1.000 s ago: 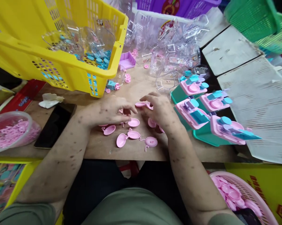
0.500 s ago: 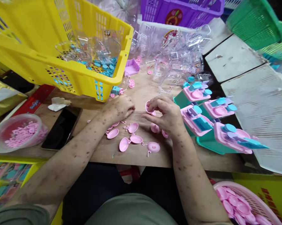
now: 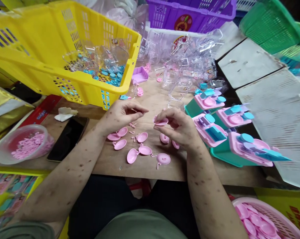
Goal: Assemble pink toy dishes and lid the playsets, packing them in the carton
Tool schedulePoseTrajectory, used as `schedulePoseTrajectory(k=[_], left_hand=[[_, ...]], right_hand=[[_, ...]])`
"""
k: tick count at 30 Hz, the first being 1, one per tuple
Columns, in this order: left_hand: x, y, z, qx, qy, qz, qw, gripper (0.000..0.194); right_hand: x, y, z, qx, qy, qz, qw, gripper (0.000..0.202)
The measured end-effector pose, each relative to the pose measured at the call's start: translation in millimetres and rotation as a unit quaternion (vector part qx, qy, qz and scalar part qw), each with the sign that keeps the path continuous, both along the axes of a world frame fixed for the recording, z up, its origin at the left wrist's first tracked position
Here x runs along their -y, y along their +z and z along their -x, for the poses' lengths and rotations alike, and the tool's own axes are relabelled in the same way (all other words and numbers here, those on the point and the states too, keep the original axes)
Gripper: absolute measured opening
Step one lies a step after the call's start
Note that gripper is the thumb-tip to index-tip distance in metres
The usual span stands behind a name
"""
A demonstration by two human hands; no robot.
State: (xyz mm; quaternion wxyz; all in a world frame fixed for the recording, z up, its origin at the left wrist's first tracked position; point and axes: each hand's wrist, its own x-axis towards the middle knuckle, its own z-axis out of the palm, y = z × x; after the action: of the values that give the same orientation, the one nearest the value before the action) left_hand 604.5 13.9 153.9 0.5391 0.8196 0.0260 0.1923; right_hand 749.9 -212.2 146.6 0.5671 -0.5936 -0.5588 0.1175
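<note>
My right hand (image 3: pixel 178 127) pinches a small pink oval toy basin (image 3: pixel 160 121) between thumb and fingers, above the wooden tabletop (image 3: pixel 137 171). Opposite it, my left hand (image 3: pixel 126 114) has thumb and forefinger pressed together; anything in the pinch is too small to name. Beneath and between the hands lie several more pink basins (image 3: pixel 132 156), some with a thin hooked piece joined to the rim. One lies face down (image 3: pixel 163 158) with a raised mark on its back. A few loose pink hooked pieces (image 3: pixel 133 125) lie close to my left hand.
A yellow crate (image 3: pixel 90 84) with clear and blue parts stands at the left. Behind are clear plastic covers (image 3: pixel 182 71). Teal-and-pink toy assemblies (image 3: pixel 249 149) line the right. A tub of pink pieces (image 3: pixel 25 144) and a phone (image 3: pixel 68 137) are left; a pink basket (image 3: pixel 276 212) sits lower right.
My left hand has lifted off the tabletop near the loose hooked pieces, its finger and thumb now pinched toward the right hand. The basin in my right hand has tilted flatter.
</note>
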Motion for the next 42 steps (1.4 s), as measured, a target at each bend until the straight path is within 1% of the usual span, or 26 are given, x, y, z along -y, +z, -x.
schedulePoseTrajectory(k=[2,4,7,10,14,19,22,28,33,35,39,42], left_hand=[[2.1,4.6,1.9,0.038,0.01,0.029,0.999,0.02],[4.7,7.0,2.3,0.059,0.014,0.051,0.997,0.02],[11.3,7.3,2.1,0.027,0.003,0.105,0.994,0.034],[20.2,7.1,1.8,-0.001,-0.009,0.159,0.987,0.046],[27.0,9.0,2.1,-0.013,-0.017,0.193,0.981,0.047],[25.2,10.4,3.7,-0.023,-0.033,0.192,0.981,0.039],[23.8,9.0,4.7,-0.028,-0.041,0.19,0.981,0.038],[25.3,7.3,4.4,-0.041,-0.053,0.214,0.975,0.043],[27.8,9.5,3.7,-0.045,-0.057,0.233,0.97,0.051],[27.5,10.3,3.8,-0.051,-0.065,0.227,0.97,0.051],[25.2,11.5,4.1,-0.059,-0.08,0.18,0.979,0.044],[25.0,12.9,4.4,-0.076,-0.088,0.179,0.977,0.042]], right_hand=[[1.9,0.1,1.6,-0.06,0.002,0.021,0.998,0.028],[3.7,0.6,3.4,-0.104,0.017,0.032,0.994,0.032],[4.5,1.7,5.4,-0.138,0.044,0.026,0.989,0.035],[3.4,3.3,6.8,-0.157,0.075,0.022,0.985,0.031],[1.5,4.5,8.0,-0.151,0.087,0.034,0.984,0.029],[-0.2,1.9,7.6,-0.139,0.108,0.0,0.984,0.019],[-0.3,0.9,7.7,-0.131,0.106,-0.002,0.986,0.019],[1.3,1.2,11.0,-0.14,0.103,-0.013,0.985,0.011],[1.0,0.7,10.4,-0.137,0.1,-0.013,0.985,0.011],[0.2,-0.4,9.5,-0.134,0.099,-0.015,0.986,0.013],[-2.7,-3.8,8.9,-0.117,0.111,-0.028,0.986,0.012],[-6.2,-5.6,9.6,-0.094,0.114,-0.051,0.988,0.008]])
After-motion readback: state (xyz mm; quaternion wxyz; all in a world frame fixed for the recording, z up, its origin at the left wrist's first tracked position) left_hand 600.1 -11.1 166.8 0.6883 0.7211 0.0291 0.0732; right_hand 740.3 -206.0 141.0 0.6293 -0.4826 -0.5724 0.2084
